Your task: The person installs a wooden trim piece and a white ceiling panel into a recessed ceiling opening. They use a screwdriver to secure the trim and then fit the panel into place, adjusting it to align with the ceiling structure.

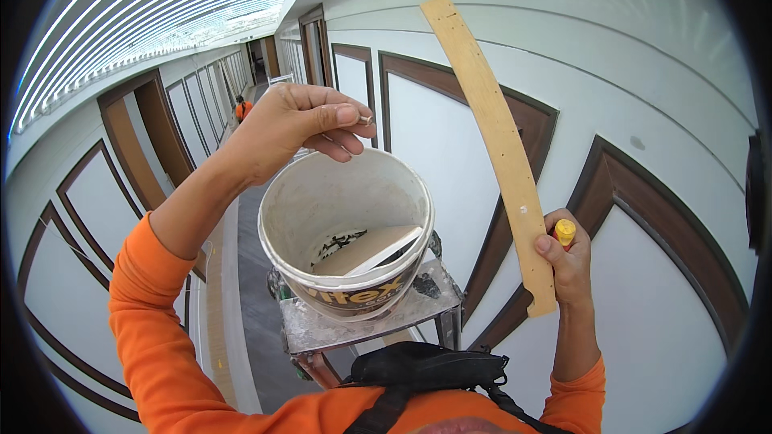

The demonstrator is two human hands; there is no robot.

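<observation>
My left hand (318,120) is raised over the white bucket (346,201), pinching a small metal piece (366,120), perhaps a screw or plug, between thumb and fingertips. Its other fingers are loosely curled. My right hand (567,261) grips a long, pale wooden strip (478,112) dotted with small holes, together with a yellow-handled tool (564,232) whose lower part is mostly hidden. Inside the bucket lie a pale offcut board (362,253) and small dark bits. The bucket rests on a paint-spattered metal step platform (418,305) in front of me.
A panelled wall (667,273) with dark wooden frames stands close on my right. The corridor floor (257,289) runs ahead beside the left wall and doorway (129,137). A person in orange (244,108) is farther down the corridor. A black bag (414,366) hangs at my front.
</observation>
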